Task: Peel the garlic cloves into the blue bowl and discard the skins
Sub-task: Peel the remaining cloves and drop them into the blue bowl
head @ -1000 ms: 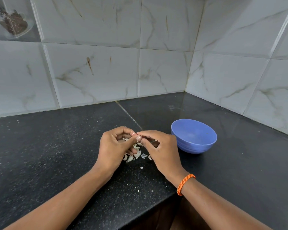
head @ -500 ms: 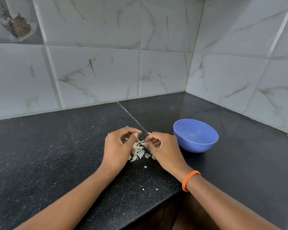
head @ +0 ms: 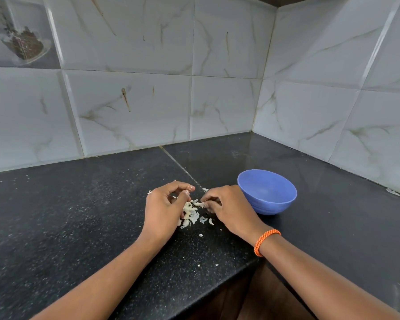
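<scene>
Hands low over the black speckled stone countertop (head: 56, 227), in the corner formed by two walls of glossy white marble-pattern tiles (head: 136, 112). Your left hand (head: 165, 210) sits with fingers curled inward, thumb tip and forefinger tip drawn close together at the top; whether a clove is pinched between them cannot be told, since the fingers hide that spot. Your right hand (head: 229, 210) is knuckles-up, fingers curled down toward the counter, fingertips touching or pinching a pale papery scrap at the right edge of the pile; the grip itself is hidden under the hand, so I cannot tell how firmly it holds.

Between the two hands lies a small heap of pale cream garlic cloves and white skin flakes (head: 191, 212), loose on the countertop. Cloves and skins cannot be separated by eye at this size. A few stray white flecks (head: 200, 235) lie nearer the front edge of the counter.

Round blue plastic bowl (head: 267, 192) stands upright on the counter just beside your right hand, on its far right side; the visible inside wall shows only blue. An orange braided wristband (head: 264, 241) sits on your right wrist. One tile at upper left carries a printed picture of a glass bowl of dark spices (head: 23, 42).
</scene>
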{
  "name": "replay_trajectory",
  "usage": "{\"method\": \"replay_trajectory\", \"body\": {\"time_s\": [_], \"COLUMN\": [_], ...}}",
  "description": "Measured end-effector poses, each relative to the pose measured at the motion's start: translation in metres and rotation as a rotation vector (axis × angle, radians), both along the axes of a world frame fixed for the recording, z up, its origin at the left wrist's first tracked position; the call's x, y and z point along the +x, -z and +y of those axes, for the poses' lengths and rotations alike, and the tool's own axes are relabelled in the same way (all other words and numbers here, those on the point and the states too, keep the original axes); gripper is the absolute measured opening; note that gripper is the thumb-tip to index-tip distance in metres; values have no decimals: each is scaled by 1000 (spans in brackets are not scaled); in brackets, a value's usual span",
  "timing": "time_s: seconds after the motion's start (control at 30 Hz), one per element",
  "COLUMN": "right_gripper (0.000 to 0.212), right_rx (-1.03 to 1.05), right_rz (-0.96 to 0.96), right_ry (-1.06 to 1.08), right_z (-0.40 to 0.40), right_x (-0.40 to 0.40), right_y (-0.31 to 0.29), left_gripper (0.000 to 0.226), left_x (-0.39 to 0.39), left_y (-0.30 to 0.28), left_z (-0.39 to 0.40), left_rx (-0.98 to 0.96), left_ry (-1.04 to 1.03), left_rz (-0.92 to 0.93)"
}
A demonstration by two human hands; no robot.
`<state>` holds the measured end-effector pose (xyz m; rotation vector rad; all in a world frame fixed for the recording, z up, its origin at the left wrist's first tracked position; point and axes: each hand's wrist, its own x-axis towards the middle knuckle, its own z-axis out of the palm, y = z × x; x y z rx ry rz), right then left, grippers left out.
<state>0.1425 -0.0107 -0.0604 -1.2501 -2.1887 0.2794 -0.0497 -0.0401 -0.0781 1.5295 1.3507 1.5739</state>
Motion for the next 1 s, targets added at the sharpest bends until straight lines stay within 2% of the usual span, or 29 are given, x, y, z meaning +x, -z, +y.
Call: {"method": "replay_trajectory", "body": {"time_s": [0.13, 0.3, 0.43, 0.53, 0.57, 0.6, 0.7, 0.77, 1.0], "right_gripper": [12, 16, 16, 21, 21, 21, 15, 14, 16], "right_rx": [105, 83, 217, 123, 93, 58, 17, -26, -86], "right_rz": [-52, -303, -184, -318, -309, -237, 190, 361, 495], "right_ry": [43, -4, 68, -7, -29, -11, 72, 68, 74], "right_z": [7, 1, 14, 0, -2, 1, 6, -1, -9], "right_x": [3, -10, -2, -15, -16, -14, -3, 1, 1], "right_y": [-11, 2, -20, -3, 3, 2, -7, -6, 18], "left_gripper": [24, 24, 26, 27, 27, 28, 27, 22, 17], "left_x": [1, 0, 0, -1, -2, -2, 0, 3, 6], "left_y": [1, 3, 4, 6, 6, 7, 7, 7, 6], "left_z": [1, 3, 6, 7, 6, 6, 6, 5, 1], "left_rx": [-2, -5, 6, 18, 26, 40, 57, 62, 90], "left_ry": [2, 14, 5, -33, -32, -27, -14, -10, -104], "left_rz": [6, -2, 3, 34, 50, 84, 244, 309, 522]}}
